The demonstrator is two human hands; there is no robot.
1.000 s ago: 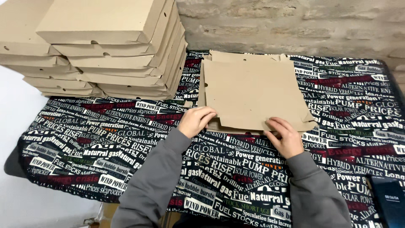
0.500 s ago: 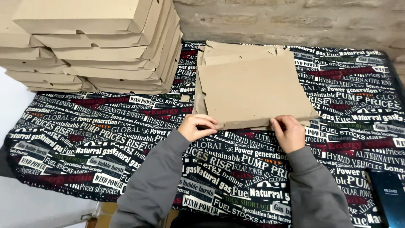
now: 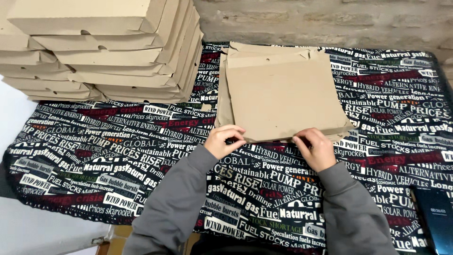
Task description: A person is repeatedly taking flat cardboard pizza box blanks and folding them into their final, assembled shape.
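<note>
A flat brown cardboard box blank (image 3: 283, 94) lies on top of a small pile of like sheets on the table. My left hand (image 3: 225, 140) pinches its near edge at the left corner, fingers curled under the fold. My right hand (image 3: 315, 148) grips the same near edge further right, fingers tucked under the cardboard. Both arms wear grey sleeves.
Two tall stacks of folded cardboard boxes (image 3: 104, 47) fill the far left of the table. A black cloth (image 3: 118, 156) printed with white and red lettering covers the table. A dark phone (image 3: 436, 217) lies at the near right corner. A brick wall (image 3: 330, 21) stands behind.
Both hands have closed from flat on the sheet to gripping its near edge, and the near flap is being folded up. The view has shifted slightly.
</note>
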